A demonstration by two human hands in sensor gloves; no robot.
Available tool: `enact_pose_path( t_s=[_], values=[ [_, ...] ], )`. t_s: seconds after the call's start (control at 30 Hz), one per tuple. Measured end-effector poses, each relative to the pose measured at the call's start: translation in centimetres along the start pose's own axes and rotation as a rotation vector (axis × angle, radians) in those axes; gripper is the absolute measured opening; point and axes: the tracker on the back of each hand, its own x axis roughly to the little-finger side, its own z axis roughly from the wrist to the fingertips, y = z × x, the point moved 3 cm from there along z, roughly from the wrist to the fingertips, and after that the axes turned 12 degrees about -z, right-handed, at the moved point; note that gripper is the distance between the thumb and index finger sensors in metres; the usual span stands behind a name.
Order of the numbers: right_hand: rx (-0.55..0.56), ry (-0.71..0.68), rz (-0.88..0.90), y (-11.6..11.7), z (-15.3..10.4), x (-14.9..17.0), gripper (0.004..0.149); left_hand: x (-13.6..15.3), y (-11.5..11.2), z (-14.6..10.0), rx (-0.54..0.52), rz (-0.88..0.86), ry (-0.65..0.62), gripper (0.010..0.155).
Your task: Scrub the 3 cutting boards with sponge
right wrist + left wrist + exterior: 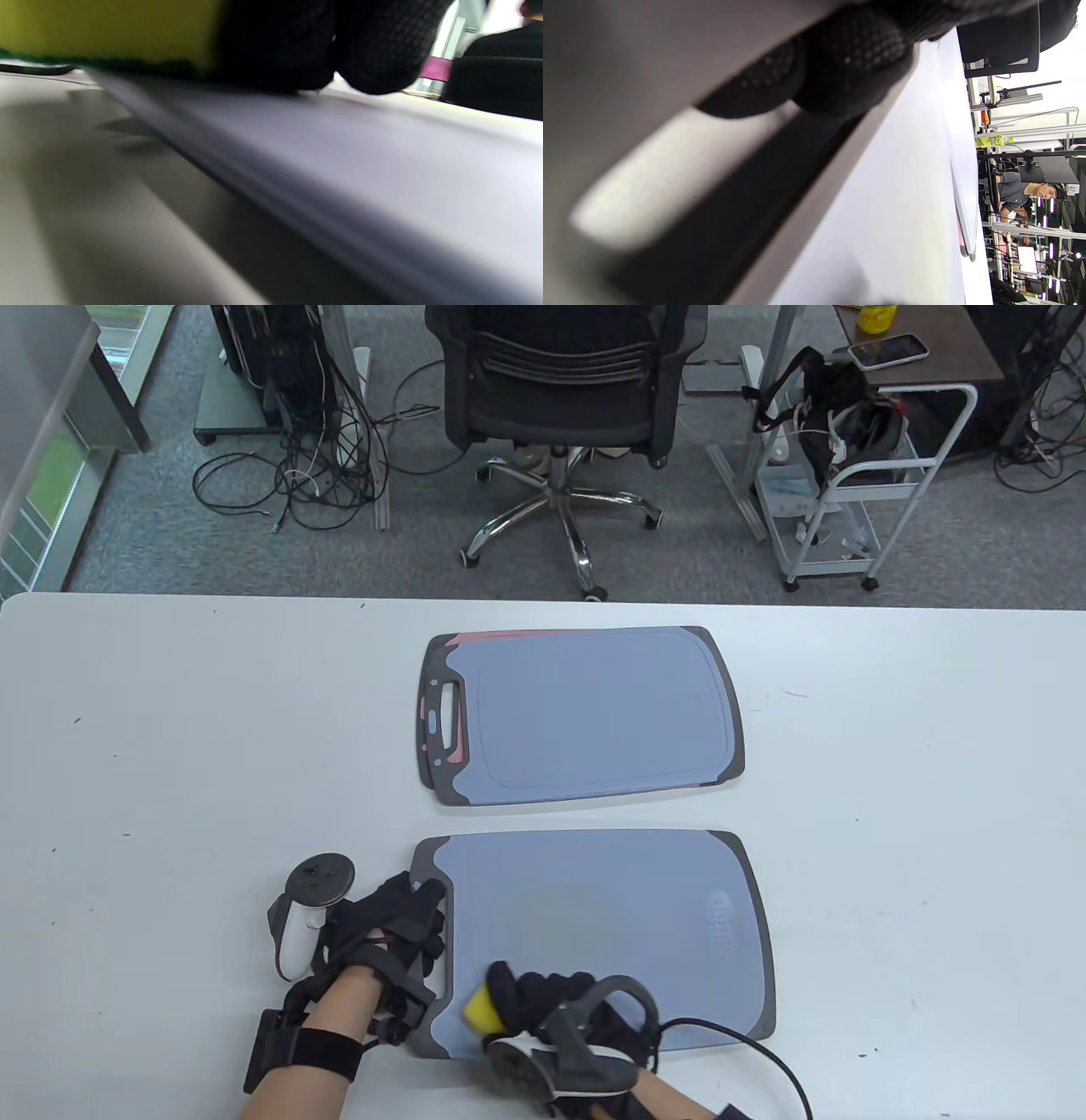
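Note:
The near cutting board (611, 916), blue-grey with a dark rim, lies flat at the table's front. My left hand (399, 925) lies on its left rim by the handle slot; the left wrist view shows those fingertips (848, 63) resting on the rim. My right hand (543, 993) grips a yellow sponge (479, 1010) on the board's near-left part. In the right wrist view the sponge (106, 29), green side down, sits on the board (382, 169) beside my fingers (382, 51). Farther back a blue board (594, 712) lies stacked on a red board (492, 636), of which only an edge shows.
A black cable (764, 1052) trails from my right hand over the table's front right. Beyond the table's far edge stand an office chair (564, 390), a white cart (857, 475) and loose floor cables (297, 483). A person sits far off in the left wrist view.

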Motion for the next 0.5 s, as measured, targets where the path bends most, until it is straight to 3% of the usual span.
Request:
enact_pose_path(
  t_s=[0.07, 0.17, 0.33, 0.5],
  values=[
    [-0.007, -0.017, -0.024, -0.3, 0.8, -0.8, 0.077, 0.0, 0.0, 0.0, -0.001, -0.001, -0.001, 0.054],
    [0.033, -0.015, 0.005, 0.2, -0.2, 0.4, 0.077, -0.1, 0.0, -0.1, -0.021, 0.002, -0.004, 0.054],
    [-0.020, 0.072, -0.053, 2.4, -5.1, 5.3, 0.078, -0.1, 0.0, -0.1, -0.032, 0.006, -0.008, 0.054],
    [-0.140, 0.247, -0.010, 5.6, -12.1, 13.5, 0.077, 0.0, 0.1, 0.0, 0.001, -0.015, -0.001, 0.054]
  ],
)
